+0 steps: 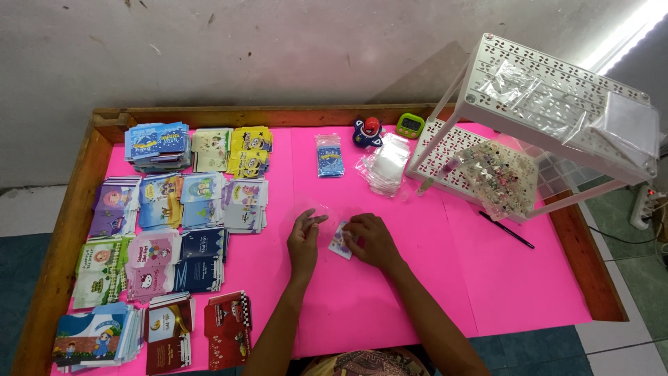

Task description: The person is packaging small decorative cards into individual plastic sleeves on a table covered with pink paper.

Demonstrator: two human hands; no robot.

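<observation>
The small card [340, 244] is lying on the pink table cover [362, 306], near the middle of the work surface. It is a small, roughly rectangular piece, pale with pink and purple print, sitting tilted with one corner pointing toward the person. A clear plastic sleeve [314, 212] is lying around and above it; its outline is faint and its exact edges cannot be told.

The right hand [372, 240] is resting partly over the card, fingers curled and pinching its right edge. The left hand [304, 240] is lying just beside the card on its left, fingers loosely extended and touching the clear sleeve; whether it is gripping the sleeve cannot be told.

Stacks of printed envelopes [174, 230] are lying in rows on the left part of the table. A pile of clear bags [386, 163] is lying beyond the hands, next to a white perforated rack [550, 104]. A black pen [506, 230] is lying to the right.
</observation>
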